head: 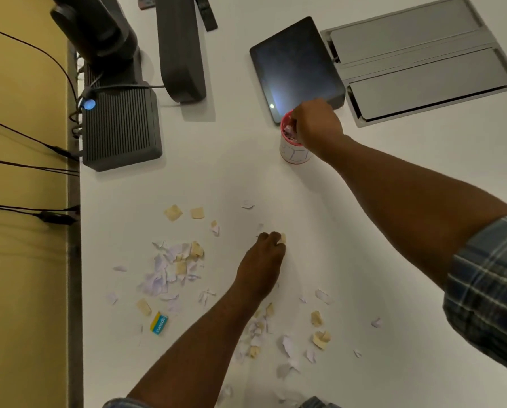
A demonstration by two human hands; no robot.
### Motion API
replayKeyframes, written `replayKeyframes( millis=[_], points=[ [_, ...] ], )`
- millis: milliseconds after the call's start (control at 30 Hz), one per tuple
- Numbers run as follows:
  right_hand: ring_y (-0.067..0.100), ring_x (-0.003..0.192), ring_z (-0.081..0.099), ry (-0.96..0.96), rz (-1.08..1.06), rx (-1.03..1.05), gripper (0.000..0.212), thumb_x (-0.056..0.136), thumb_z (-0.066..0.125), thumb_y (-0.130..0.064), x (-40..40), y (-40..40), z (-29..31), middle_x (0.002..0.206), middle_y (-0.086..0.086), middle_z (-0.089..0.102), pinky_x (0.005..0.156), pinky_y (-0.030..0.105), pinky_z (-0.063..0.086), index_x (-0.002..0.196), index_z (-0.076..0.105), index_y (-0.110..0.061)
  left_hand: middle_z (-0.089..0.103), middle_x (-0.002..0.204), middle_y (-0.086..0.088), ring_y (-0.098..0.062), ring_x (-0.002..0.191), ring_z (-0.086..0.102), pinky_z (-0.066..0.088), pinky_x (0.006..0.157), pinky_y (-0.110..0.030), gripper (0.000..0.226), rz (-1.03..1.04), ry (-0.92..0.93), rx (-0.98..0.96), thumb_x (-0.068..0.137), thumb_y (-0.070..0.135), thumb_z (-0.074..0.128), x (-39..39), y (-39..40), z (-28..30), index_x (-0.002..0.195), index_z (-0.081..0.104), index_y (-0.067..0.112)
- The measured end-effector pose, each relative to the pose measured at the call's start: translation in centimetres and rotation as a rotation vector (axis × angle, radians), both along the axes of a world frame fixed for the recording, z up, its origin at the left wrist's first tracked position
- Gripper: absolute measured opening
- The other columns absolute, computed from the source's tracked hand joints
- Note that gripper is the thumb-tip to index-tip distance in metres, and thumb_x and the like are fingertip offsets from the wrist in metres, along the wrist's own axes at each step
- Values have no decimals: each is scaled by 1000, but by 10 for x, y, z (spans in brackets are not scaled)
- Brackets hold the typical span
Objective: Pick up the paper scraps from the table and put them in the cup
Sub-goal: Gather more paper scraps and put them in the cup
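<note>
Several white and tan paper scraps (172, 266) lie scattered on the white table (393, 201), with more near the front edge (320, 338). A white cup (289, 151) with a red rim stands beside a tablet and holds scraps. My right hand (315, 123) is over the cup's mouth, fingers pointing down into it; whether it still holds a scrap is hidden. My left hand (264, 260) rests on the table in the middle, fingertips pinched on a small tan scrap (282, 238).
A dark tablet (293, 66) lies just behind the cup. A grey cable-box lid (417, 60) is set in the table at the back right. A ribbed dark box (121, 128), a stand base (181, 48) and cables sit at the left. A small blue-yellow eraser (159, 323) lies among the scraps.
</note>
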State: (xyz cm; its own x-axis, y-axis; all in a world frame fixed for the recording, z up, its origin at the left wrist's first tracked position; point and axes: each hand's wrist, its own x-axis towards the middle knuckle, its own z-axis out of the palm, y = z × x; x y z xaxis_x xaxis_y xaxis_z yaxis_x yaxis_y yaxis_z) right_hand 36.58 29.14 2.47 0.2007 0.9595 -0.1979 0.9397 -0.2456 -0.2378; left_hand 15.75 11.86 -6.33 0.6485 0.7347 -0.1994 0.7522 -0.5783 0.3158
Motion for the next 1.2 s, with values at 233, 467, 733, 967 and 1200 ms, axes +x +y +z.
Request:
replayKeyframes(
  millis=[233,467,733,967,1200],
  points=[
    [36,97,62,-106,-5,-176,23,91,56,-4,-12,17,-2,107,22,62,76,34,46,110,58,7,63,106,-8,-21,92,58,55,66,-25,15,79,-60,-37,78,-7,63,-11,-10,-8,87,67,4],
    [32,103,59,-163,117,-308,34,90,59,-13,-10,24,19,109,17,61,84,35,49,120,56,2,62,96,-7,-19,86,57,55,63,-29,14,94,-66,-61,77,-8,64,-10,-9,-4,83,68,4],
    [27,96,60,-192,173,-249,39,87,66,-14,13,18,44,111,14,63,84,32,49,125,59,-8,61,95,-6,-18,85,57,55,63,-28,14,105,-75,-61,77,-5,68,-9,-10,-3,87,70,4],
    [30,106,59,-218,373,-324,36,90,52,-5,2,-2,31,119,16,62,89,34,50,125,57,-2,62,92,-6,-17,82,57,56,63,-26,12,114,-86,-69,77,-4,69,-8,-9,-3,86,70,4],
    [33,123,49,-233,378,-495,40,94,44,-2,-9,11,30,133,18,52,96,33,43,134,48,1,63,92,-7,-18,84,57,56,65,-28,12,99,-93,-56,79,-4,67,-8,-8,-4,88,71,3]
  ],
)
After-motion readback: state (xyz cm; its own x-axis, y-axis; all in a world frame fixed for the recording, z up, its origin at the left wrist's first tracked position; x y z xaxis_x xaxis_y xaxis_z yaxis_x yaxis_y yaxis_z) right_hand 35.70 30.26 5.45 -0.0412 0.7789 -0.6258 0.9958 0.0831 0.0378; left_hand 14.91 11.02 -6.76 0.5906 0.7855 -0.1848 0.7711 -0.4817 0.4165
